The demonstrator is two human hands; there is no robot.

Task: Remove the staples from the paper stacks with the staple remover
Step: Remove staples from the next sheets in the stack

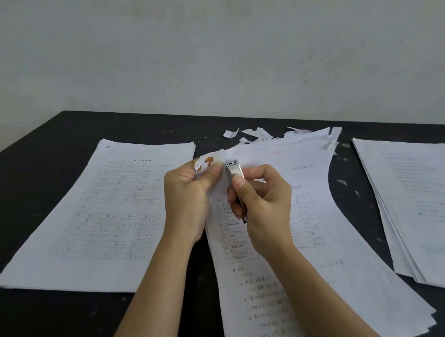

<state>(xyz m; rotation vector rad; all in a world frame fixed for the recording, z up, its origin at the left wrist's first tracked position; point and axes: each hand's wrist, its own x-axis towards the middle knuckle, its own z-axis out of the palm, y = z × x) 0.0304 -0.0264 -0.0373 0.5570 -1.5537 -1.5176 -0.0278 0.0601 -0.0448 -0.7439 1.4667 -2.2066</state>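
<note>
The metal staple remover (235, 176) sits at frame centre, its long axis near vertical, tip pointing up at the raised corner of the middle paper stack (284, 216). The right hand (262, 205) grips its lower shaft with curled fingers. The left hand (189, 193) pinches the torn, orange-stained corner. The silver tool shines against the dark counter (56, 321).

The rightmost paper stack (421, 203) runs past the edge.
</note>
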